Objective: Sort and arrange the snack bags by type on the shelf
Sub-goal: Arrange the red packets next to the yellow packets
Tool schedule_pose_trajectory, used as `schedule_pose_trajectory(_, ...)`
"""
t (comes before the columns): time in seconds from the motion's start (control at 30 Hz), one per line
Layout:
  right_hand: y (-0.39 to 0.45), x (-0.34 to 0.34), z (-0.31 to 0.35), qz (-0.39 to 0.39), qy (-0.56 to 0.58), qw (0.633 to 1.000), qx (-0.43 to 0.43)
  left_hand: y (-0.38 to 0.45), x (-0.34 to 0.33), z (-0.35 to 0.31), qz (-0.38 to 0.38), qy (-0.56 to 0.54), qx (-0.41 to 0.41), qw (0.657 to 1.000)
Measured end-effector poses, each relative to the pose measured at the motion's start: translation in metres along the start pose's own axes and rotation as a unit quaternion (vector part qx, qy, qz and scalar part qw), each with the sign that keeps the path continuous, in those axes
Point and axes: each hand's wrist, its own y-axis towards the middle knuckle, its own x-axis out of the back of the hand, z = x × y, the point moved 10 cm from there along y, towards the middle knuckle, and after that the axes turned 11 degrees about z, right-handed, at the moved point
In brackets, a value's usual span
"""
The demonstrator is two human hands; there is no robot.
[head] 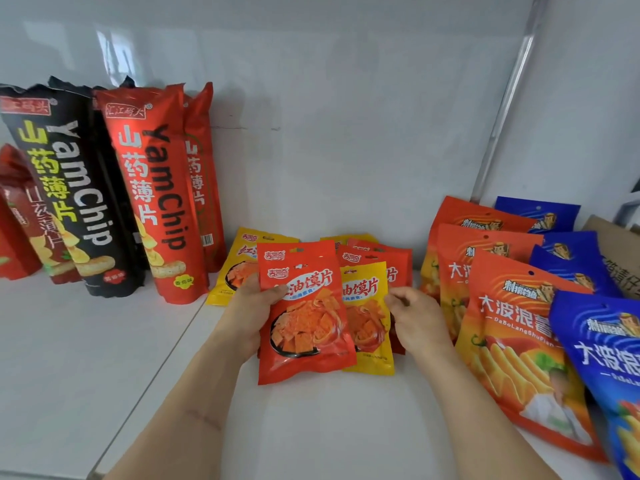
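Observation:
My left hand (246, 315) grips the left edge of a small red snack bag (304, 327), held upright at the middle of the white shelf (86, 358). Another red bag seems to sit right behind it in the same grip. My right hand (415, 323) pinches the right edge of a small yellow bag (369, 317) just behind the red one. More small red bags (384, 263) and a yellow bag (239, 268) stand behind these.
Tall Yam Chip bags stand at the left, one black (65, 188), one red (156, 195), with more red ones behind. At the right lean rows of large orange bags (512, 341) and blue bags (602, 358). A cardboard box (620, 251) sits far right.

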Motion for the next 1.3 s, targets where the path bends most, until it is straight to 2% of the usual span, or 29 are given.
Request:
schedule_pose_trajectory(0.17, 0.001, -0.014, -0.010, 0.090, -0.026, 0.995, -0.019, 0.002, 0.014, -0.010, -0.006, -0.026, -0.023, 0.999)
schedule_pose_trajectory(0.2, 0.001, -0.010, -0.010, 0.073, -0.022, 0.997, -0.014, 0.001, 0.010, -0.010, 0.003, -0.026, -0.021, 0.999)
schedule_pose_trajectory(0.33, 0.004, 0.024, -0.007, -0.076, -0.069, 0.994, -0.038, -0.001, -0.011, 0.001, 0.037, -0.029, 0.003, 0.999)
schedule_pose_trajectory(0.43, 0.018, 0.021, -0.020, -0.041, -0.055, 0.992, -0.110, 0.000, -0.020, 0.006, 0.048, -0.021, 0.011, 0.999)
schedule_pose_trajectory(0.5, 0.023, 0.015, -0.027, -0.027, -0.031, 0.991, -0.127, 0.001, -0.021, 0.009, 0.041, -0.020, 0.015, 0.999)
schedule_pose_trajectory(0.57, 0.026, 0.011, -0.026, -0.028, 0.006, 0.994, -0.107, 0.003, -0.022, 0.009, 0.036, -0.021, 0.022, 0.999)
schedule_pose_trajectory(0.63, 0.030, 0.006, -0.023, -0.025, 0.091, 0.993, -0.070, 0.006, -0.020, 0.008, 0.028, -0.024, 0.026, 0.999)
schedule_pose_trajectory(0.77, 0.033, 0.011, -0.026, -0.034, 0.245, 0.968, -0.044, 0.017, -0.013, 0.000, -0.005, -0.022, 0.016, 1.000)
schedule_pose_trajectory(1.03, 0.043, 0.036, -0.027, -0.079, 0.273, 0.959, 0.003, 0.040, -0.019, -0.024, -0.030, 0.035, -0.034, 0.998)
schedule_pose_trajectory(1.1, 0.043, 0.049, -0.028, -0.123, 0.266, 0.956, 0.027, 0.048, -0.016, -0.041, -0.044, 0.070, -0.053, 0.995)
schedule_pose_trajectory(1.2, 0.036, 0.078, -0.022, -0.200, 0.294, 0.931, 0.086, 0.054, -0.010, -0.058, -0.079, 0.142, -0.069, 0.984)
schedule_pose_trajectory(1.3, 0.023, 0.102, -0.010, -0.239, 0.350, 0.893, 0.150, 0.055, -0.009, -0.061, -0.105, 0.178, -0.080, 0.975)
